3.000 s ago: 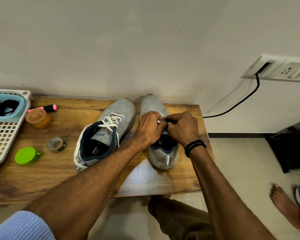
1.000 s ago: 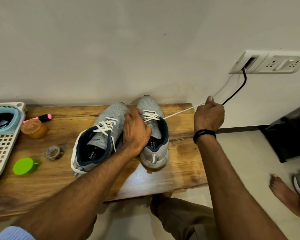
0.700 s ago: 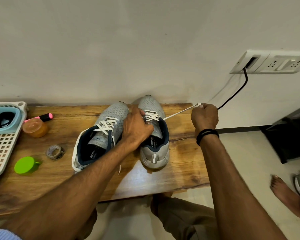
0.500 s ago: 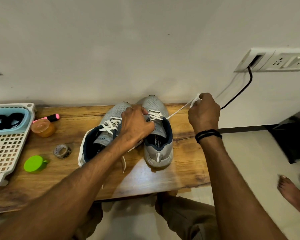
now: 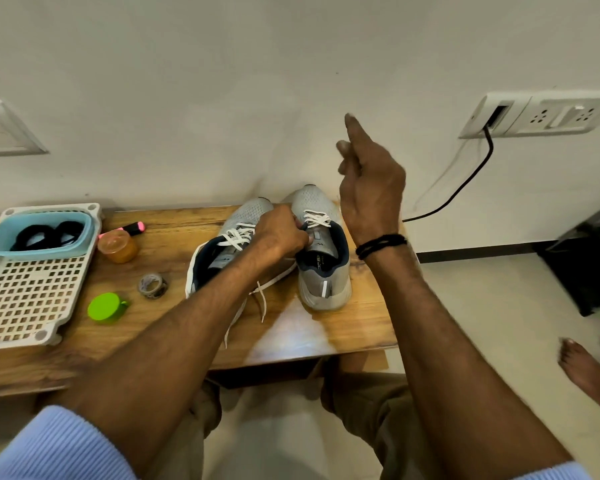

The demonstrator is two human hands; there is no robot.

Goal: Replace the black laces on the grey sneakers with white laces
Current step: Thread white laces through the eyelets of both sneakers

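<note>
Two grey sneakers stand side by side on the wooden table, toes to the wall. Both the left sneaker and the right sneaker carry white laces. Loose white lace ends trail on the table by the left sneaker. My left hand grips the right sneaker at its inner collar beside the tongue. My right hand is raised above that sneaker, blurred, one finger pointing up, with no lace seen in it. Black laces lie coiled in a blue tub.
The tub sits on a white perforated tray at the left. An orange jar, a pink highlighter, a tape roll and a green lid lie beside it. A wall socket feeds a black cable. Someone's bare foot is on the floor at right.
My right hand, which was pulling a white lace end taut to the right, has risen above the shoe and no longer shows the lace. My left hand stays on the right sneaker.
</note>
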